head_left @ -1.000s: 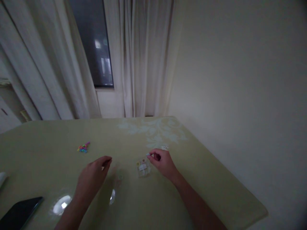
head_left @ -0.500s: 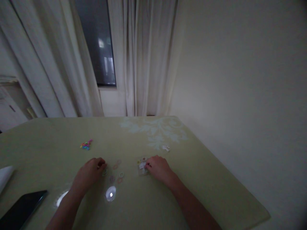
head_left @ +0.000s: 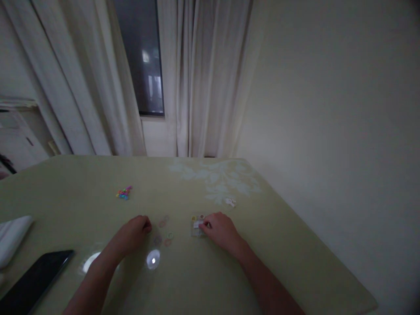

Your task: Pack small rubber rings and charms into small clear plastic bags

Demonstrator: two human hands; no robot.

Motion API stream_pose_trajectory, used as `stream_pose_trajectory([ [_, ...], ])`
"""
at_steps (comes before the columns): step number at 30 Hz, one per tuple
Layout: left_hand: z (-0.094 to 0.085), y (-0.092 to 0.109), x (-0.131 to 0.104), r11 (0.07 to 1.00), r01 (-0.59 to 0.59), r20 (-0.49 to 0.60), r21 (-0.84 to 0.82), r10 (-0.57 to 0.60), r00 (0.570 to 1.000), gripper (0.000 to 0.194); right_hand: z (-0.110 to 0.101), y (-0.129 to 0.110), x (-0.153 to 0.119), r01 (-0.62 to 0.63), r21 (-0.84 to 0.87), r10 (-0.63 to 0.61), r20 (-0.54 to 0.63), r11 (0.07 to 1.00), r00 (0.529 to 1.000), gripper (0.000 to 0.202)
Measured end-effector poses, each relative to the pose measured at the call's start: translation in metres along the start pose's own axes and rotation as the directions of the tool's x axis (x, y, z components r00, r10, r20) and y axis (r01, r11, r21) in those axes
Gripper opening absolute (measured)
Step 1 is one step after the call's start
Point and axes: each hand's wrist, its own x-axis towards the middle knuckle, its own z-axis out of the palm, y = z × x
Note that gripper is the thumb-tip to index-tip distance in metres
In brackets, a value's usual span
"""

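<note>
Though dim, a glossy table (head_left: pixel 197 280) before pale curtains (head_left: pixel 75 83).

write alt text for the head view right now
A person's right hand is at a small clear box on a pale green table; the left hand is near scattered pale rings. Farther back lie a pile of bright pieces and some white pieces, with curtains and a dark window beyond.

No text, label, brand, number or sign can be read anywhere here.
</note>
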Motion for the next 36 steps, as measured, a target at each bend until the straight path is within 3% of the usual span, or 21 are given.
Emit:
stream_pose_trajectory([
  [6,0.007,0.001,-0.003,0.987,-0.083,0.026,0.139,0.081,0.996,0.028,0.004,0.004,0.001,0.016,0.118,-0.019,0.021,0.993,1.0,0.03],
  [15,0.004,0.003,-0.004,0.984,-0.082,0.064,0.156,0.073,0.995,0.028,0.006,0.015,0.004,0.001,0.363,-0.046,0.114,0.932,0.992,0.01],
  [23,0.003,0.003,-0.005,0.995,-0.066,0.034,0.08,0.064,0.997,0.025,0.006,0.017,0.002,0.016,0.456,-0.01,-0.014,0.89,1.0,0.008],
  [26,0.001,0.005,-0.006,0.993,-0.081,0.029,0.081,0.079,0.996,0.024,0.003,0.016,0.0,0.021,0.428,0.002,-0.053,0.903,0.999,0.008],
  [32,0.002,0.005,-0.009,0.992,-0.096,0.014,0.083,0.095,0.995,0.024,0.008,0.008,0.002,-0.021,0.157,0.031,-0.06,0.987,0.998,0.012],
  [36,0.002,0.007,-0.009,0.994,-0.105,-0.034,0.038,0.107,0.994,0.02,0.013,0.007,0.002,-0.005,0.077,0.009,-0.044,0.997,0.999,0.021],
])
